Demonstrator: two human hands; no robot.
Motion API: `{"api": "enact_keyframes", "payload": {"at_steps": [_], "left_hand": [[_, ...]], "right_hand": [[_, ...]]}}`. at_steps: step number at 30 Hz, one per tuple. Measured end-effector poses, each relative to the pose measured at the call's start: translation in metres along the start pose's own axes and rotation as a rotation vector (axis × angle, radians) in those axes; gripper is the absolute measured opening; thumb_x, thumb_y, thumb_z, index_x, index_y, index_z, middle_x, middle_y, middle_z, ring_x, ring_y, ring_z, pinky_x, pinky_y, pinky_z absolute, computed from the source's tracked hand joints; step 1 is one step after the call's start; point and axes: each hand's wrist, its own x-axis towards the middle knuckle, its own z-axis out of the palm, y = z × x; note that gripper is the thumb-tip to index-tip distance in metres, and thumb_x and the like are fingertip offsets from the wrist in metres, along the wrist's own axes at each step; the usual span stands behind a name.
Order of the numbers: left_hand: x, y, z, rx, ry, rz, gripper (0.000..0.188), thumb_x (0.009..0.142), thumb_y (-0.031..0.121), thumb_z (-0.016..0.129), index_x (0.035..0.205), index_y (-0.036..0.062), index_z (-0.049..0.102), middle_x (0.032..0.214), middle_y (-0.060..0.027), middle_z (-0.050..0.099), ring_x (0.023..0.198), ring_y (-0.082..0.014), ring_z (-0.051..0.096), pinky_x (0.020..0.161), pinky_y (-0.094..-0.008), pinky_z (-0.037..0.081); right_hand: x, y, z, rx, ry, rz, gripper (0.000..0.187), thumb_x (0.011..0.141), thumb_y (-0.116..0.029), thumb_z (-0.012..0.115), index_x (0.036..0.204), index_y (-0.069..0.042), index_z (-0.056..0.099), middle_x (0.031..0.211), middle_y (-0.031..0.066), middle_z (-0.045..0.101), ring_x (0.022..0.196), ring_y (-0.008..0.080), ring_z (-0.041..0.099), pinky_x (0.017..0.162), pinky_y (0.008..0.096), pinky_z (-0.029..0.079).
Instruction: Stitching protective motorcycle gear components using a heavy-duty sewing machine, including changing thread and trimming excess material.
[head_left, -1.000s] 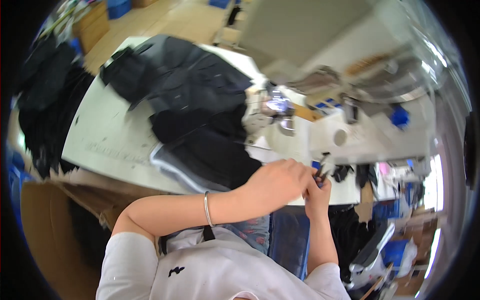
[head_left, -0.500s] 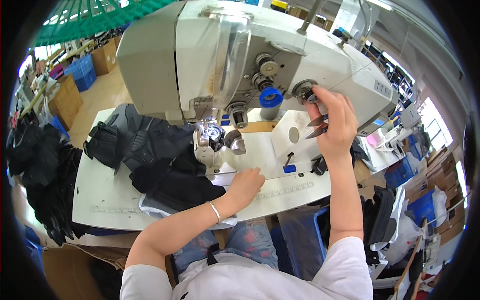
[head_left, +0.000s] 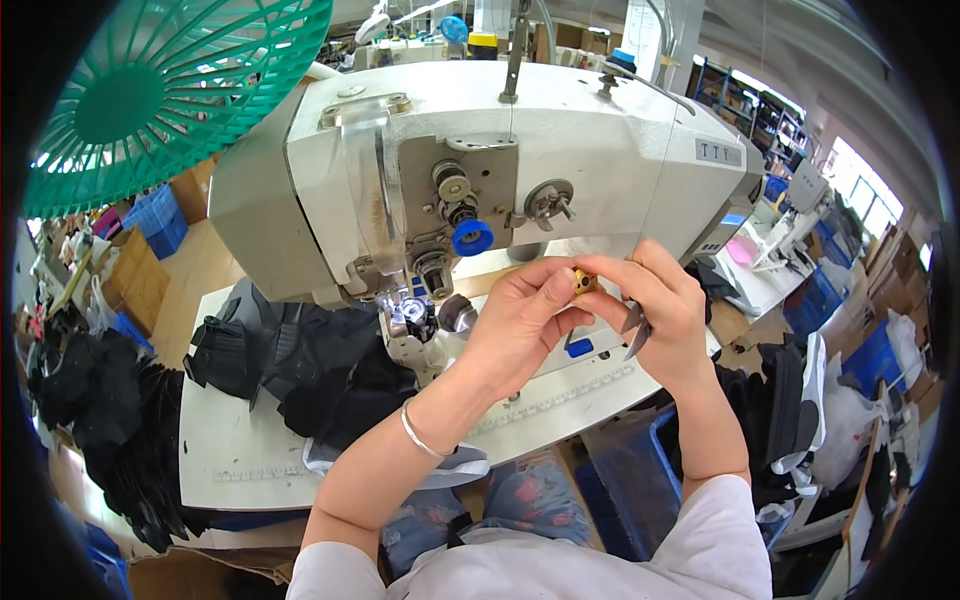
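Note:
Above the machine bed, my left hand and my right hand meet, fingertips closed on a small round yellow bobbin. Most of it is covered by my fingers. A pair of dark metal thread snips is tucked in my right hand, blades pointing down. Behind my hands stands a large white sewing machine. The round metal winder on its front carries nothing that I can make out. Left of the needle area, black shaped fabric pieces lie on the white table.
A green fan fills the upper left. Black pieces hang in a heap beyond the table's left edge. At the right are a blue bin and more black pieces. A printed ruler scale runs along the table front.
My right hand has come away from the winder, down and toward my left hand. My left hand has risen from the table edge to meet it at the bobbin. The view has tilted upward.

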Motion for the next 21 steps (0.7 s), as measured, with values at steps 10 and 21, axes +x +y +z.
{"api": "enact_keyframes", "payload": {"at_steps": [10, 21], "left_hand": [[-0.002, 0.004, 0.018, 0.115, 0.165, 0.218, 0.047, 0.101, 0.035, 0.048, 0.134, 0.0015, 0.046, 0.127, -0.0048, 0.054, 0.113, -0.0181, 0.053, 0.102, -0.0351, 0.038], [-0.009, -0.003, 0.022, 0.428, 0.122, 0.195, 0.03, 0.091, 0.008, 0.064, 0.12, 0.001, 0.062, 0.119, -0.0044, 0.062, 0.107, -0.0121, 0.056, 0.088, -0.0283, 0.048]], "right_hand": [[0.021, 0.03, 0.036, -0.092, 0.336, -0.134, 0.034, 0.07, 0.0, 0.073, 0.103, -0.007, 0.07, 0.069, 0.0034, 0.05, 0.061, 0.0176, 0.05, 0.053, 0.0299, 0.04], [-0.02, -0.023, 0.058, 1.081, 0.5, 0.406, 0.051, 0.1, -0.014, 0.049, 0.147, -0.002, 0.031, 0.095, 0.0071, 0.067, 0.061, 0.0036, 0.047, 0.053, 0.0163, 0.037]]}}
